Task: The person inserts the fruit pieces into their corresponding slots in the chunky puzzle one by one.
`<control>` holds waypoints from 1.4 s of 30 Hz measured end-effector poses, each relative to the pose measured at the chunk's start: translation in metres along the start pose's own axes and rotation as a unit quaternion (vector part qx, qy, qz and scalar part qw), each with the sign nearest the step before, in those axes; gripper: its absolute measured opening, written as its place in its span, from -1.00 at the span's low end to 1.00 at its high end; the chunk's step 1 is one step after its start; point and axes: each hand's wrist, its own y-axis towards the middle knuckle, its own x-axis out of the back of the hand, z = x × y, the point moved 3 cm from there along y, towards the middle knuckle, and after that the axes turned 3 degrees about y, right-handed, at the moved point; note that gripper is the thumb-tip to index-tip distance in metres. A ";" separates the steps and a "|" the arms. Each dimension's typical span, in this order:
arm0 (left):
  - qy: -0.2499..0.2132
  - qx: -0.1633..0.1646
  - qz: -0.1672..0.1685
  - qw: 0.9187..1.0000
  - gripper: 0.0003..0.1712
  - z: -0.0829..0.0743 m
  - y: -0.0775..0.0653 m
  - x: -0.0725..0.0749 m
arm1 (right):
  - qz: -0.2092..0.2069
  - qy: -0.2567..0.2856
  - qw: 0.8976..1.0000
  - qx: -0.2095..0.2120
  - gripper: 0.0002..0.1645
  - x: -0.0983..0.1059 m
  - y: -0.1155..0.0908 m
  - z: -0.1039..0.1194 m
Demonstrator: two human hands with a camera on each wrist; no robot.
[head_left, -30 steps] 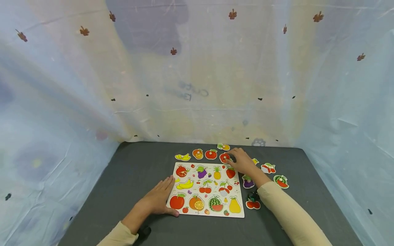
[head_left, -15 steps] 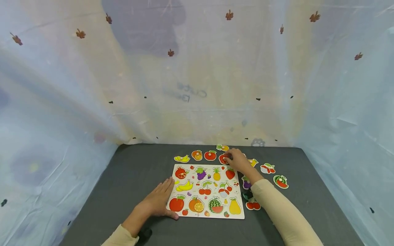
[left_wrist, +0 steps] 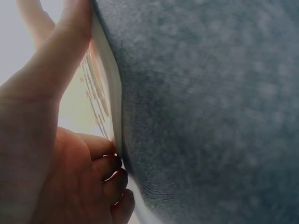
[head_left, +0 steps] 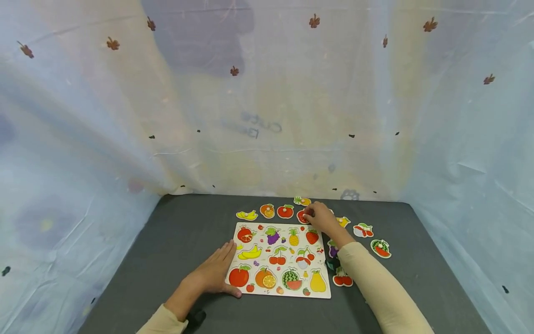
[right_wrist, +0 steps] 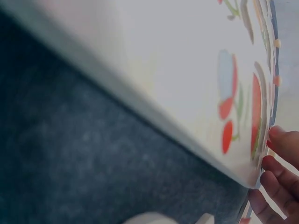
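A white fruit puzzle board [head_left: 269, 256] lies on the dark table. My left hand [head_left: 214, 269] rests along its left edge, fingers extended and thumb at the near corner; the left wrist view shows fingertips against the board's edge [left_wrist: 112, 88]. Beyond the far right corner, my right hand [head_left: 323, 218] pinches at a red pomegranate piece [head_left: 302, 216], thumb and fingertips curled over its right side. Its knob is hidden by the fingers. In the right wrist view, the right fingers [right_wrist: 280, 179] are beside the board's far corner, and the piece is mostly out of sight.
Behind the board lie banana [head_left: 247, 215], orange [head_left: 267, 211], apple [head_left: 285, 211] and pineapple [head_left: 302, 201] pieces. To the right are pear [head_left: 343, 221], watermelon [head_left: 380, 248] and cherry [head_left: 343, 280] pieces, plus grapes [head_left: 332, 249] partly behind the right arm. A pale curtain [head_left: 267, 116] hangs behind.
My right forearm has swung slightly left, uncovering more of the pear piece and covering more of the grapes. The right fingers stay at the pomegranate piece; the left hand keeps its place.
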 end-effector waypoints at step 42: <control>-0.012 -0.008 0.010 1.000 0.69 -0.006 0.000 0.005 | -0.034 0.035 0.995 0.085 -0.87 -0.008 -0.005 0.043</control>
